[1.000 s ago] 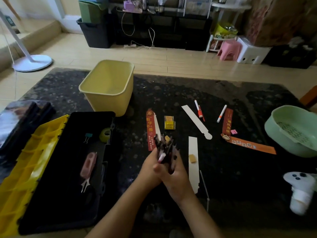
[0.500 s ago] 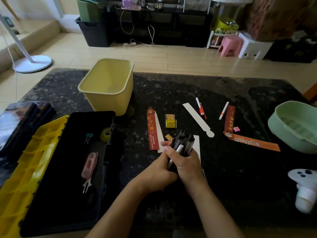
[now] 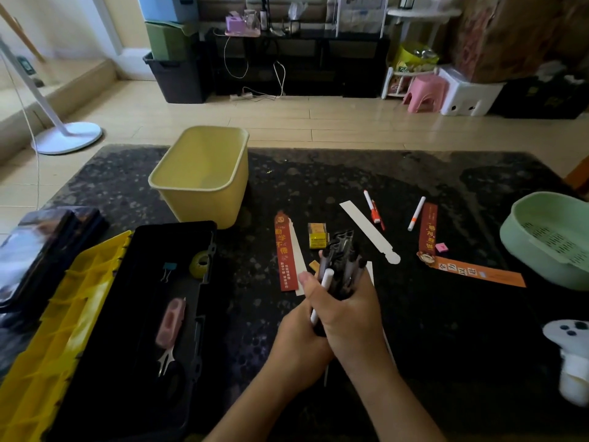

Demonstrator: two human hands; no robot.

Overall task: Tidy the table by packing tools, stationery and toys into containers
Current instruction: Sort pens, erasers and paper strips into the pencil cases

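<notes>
Both hands hold a bundle of dark pens (image 3: 342,260) with one white pen among them, upright over the middle of the black table (image 3: 430,330). My right hand (image 3: 349,314) grips the bundle's middle. My left hand (image 3: 299,339) wraps around its lower end, partly hidden behind the right. Loose on the table lie red bookmarks (image 3: 284,253), white paper strips (image 3: 369,231), two white-and-orange markers (image 3: 372,207), a yellow box (image 3: 318,236), an orange strip (image 3: 478,271) and a small pink eraser (image 3: 441,247).
An open black and yellow toolbox (image 3: 105,330) at the left holds a tape roll, a binder clip and pink-handled scissors. A yellow bin (image 3: 204,175) stands behind it. A green basket (image 3: 548,237) sits at the right edge, a white controller (image 3: 570,349) below it.
Both hands have shifted right and slightly away with the pen bundle. The bundle now tilts a little to the right.
</notes>
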